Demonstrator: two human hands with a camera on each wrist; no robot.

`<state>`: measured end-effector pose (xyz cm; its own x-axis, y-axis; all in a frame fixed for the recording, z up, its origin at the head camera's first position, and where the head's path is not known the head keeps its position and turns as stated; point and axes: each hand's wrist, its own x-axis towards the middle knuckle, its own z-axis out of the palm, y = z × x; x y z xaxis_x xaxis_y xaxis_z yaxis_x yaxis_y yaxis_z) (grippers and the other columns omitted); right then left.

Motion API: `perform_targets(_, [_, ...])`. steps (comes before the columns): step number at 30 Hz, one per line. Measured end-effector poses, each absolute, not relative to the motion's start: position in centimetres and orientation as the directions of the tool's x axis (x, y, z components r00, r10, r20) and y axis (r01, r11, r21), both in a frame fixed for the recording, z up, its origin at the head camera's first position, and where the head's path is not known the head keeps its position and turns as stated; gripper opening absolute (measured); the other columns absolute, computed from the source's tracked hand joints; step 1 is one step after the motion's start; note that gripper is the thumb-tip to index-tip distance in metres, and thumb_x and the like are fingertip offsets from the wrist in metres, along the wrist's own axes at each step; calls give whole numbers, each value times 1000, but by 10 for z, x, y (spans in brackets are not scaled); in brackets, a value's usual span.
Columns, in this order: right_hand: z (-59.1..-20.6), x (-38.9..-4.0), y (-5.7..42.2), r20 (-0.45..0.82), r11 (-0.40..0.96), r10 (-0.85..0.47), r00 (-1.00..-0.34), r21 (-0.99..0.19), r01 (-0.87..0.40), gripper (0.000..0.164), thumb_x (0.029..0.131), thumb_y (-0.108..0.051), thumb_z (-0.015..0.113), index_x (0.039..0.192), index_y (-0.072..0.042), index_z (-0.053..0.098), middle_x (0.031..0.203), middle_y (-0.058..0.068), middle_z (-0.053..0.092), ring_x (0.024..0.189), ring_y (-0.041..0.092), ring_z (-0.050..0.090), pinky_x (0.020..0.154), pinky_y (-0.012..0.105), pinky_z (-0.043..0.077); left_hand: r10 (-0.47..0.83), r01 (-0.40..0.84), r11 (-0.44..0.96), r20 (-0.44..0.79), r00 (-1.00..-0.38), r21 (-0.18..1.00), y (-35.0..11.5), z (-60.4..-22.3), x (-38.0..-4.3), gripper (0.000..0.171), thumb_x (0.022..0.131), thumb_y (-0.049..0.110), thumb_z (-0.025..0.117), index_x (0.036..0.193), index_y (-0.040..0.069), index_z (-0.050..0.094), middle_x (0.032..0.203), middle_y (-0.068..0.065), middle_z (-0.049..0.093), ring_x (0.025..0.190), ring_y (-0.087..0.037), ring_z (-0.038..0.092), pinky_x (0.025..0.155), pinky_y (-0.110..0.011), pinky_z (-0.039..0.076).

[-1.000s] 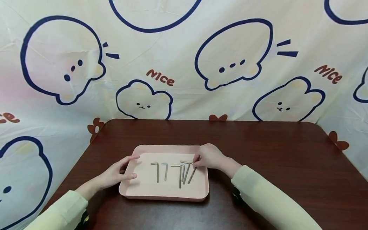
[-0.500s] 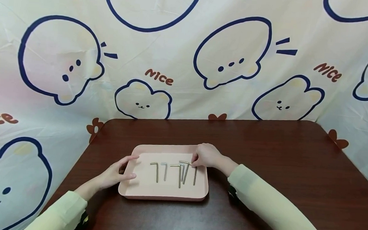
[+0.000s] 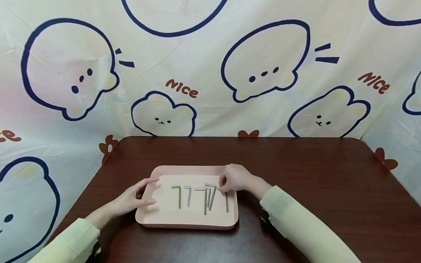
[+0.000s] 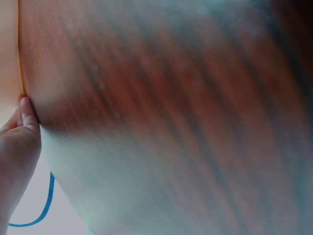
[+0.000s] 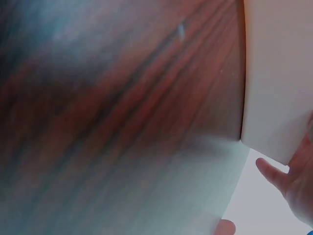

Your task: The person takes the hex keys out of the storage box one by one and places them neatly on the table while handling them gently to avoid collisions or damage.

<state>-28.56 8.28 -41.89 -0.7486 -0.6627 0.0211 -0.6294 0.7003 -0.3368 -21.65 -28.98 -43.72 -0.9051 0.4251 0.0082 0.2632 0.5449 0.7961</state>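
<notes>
A shallow pale pink tray (image 3: pixel 190 221) lies on the table, also showing as a tray wall (image 4: pixel 9 54) in the left wrist view. My left hand (image 3: pixel 131 198) grips its left side, thumb and forefinger reaching over the rim. At the right end, my right hand (image 3: pixel 237 178) pinches the upper end of a hex key (image 3: pixel 227 204), whose long arm points toward me. To its left are several more hex keys: one at the far left (image 3: pixel 179 198), a shorter silver one (image 3: pixel 189 197), and a close group (image 3: pixel 205 203) with arms overlapping. My right fingertips are partly hidden behind the hand.
The tray stands on a dark brown wooden table (image 3: pixel 301 181) with rounded far corners. Behind and beside it hangs a pale cloth (image 3: pixel 211 115) printed with cartoon bears. Black bands sit at both of my wrists.
The hex key in my right hand has swung from a slant to nearly straight, its lower end shifting right, away from the group. My left hand stays on the tray.
</notes>
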Motion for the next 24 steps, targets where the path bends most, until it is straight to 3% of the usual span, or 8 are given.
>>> perform_targets(12, [-423, -289, 87, 58, 635, -672, -738, -467, -615, 14, 78, -14, 77, 69, -22, 71, 56, -16, 56, 60, 3, 50, 59, 23, 42, 433, 277, 539, 20, -901, 796, -290, -439, -217, 65, 88, 18, 74, 142, 2, 41, 143, -24, 40, 119, -38, 47, 90, -34, 44])
perform_targets(24, [-418, -286, 89, 60, 558, -684, -727, -599, -574, 7, 83, -10, 76, 77, -12, 76, 63, -11, 62, 57, 3, 49, 55, 20, 40, 432, 265, 546, 4, -902, 794, -290, -438, -217, 65, 88, 19, 73, 143, 4, 41, 144, -25, 39, 121, -39, 47, 92, -40, 44])
